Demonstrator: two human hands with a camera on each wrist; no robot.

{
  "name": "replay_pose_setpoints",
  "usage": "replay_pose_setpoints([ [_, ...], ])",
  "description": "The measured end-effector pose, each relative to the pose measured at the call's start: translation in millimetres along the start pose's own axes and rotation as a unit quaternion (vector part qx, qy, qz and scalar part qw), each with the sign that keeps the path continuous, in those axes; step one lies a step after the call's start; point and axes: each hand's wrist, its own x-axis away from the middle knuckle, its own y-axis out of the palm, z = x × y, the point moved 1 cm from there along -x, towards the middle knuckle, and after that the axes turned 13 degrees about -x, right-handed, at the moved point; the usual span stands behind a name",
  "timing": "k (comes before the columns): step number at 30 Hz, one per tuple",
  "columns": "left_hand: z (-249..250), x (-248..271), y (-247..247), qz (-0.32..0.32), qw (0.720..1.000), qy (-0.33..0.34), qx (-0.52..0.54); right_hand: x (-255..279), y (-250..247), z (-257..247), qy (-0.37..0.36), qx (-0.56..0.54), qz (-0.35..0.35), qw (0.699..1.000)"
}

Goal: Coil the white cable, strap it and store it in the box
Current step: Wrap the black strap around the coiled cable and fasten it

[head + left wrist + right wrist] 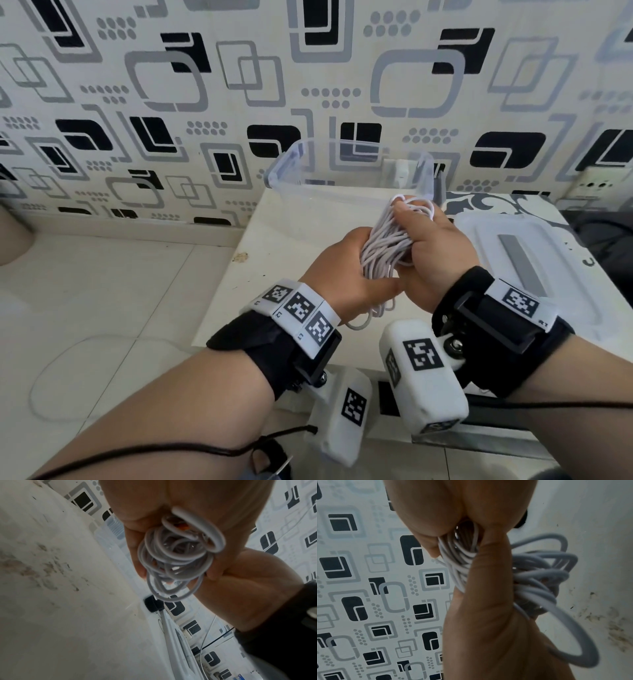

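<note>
The white cable [385,240] is gathered into a long bundle of loops, held above the table between both hands. My left hand [346,274] grips the bundle's lower left side, fingers curled round it. My right hand [435,246] grips it from the right, fingers wrapped over the upper loops. In the left wrist view the cable [175,555] shows end-on as stacked loops between the two hands. The right wrist view has the cable [539,574] bulging out past the thumb. A clear plastic box [294,171] stands open just behind the hands. A black strap [152,604] lies on the table.
The box's translucent lid [534,260] lies flat on the right of the white table [260,274]. The patterned wall [171,102] runs close behind. Left of the table is tiled floor [102,308]. A wall socket [596,186] sits at far right.
</note>
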Motion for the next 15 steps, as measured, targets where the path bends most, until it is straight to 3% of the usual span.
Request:
replay_pose_setpoints([
  [6,-2.1,-4.7,-7.8,0.033,0.999,-0.019,-0.024,-5.2,-5.4,-3.5,-0.008,0.105,-0.048,0.993],
  [10,-11.2,-11.9,-20.4,0.070,0.995,-0.062,-0.030,-14.2,-20.4,-12.0,-0.012,0.195,0.003,0.981],
  [15,-25.5,-18.2,-31.4,0.094,0.988,-0.107,-0.053,-19.4,-41.3,-10.0,-0.042,0.435,0.005,0.899],
])
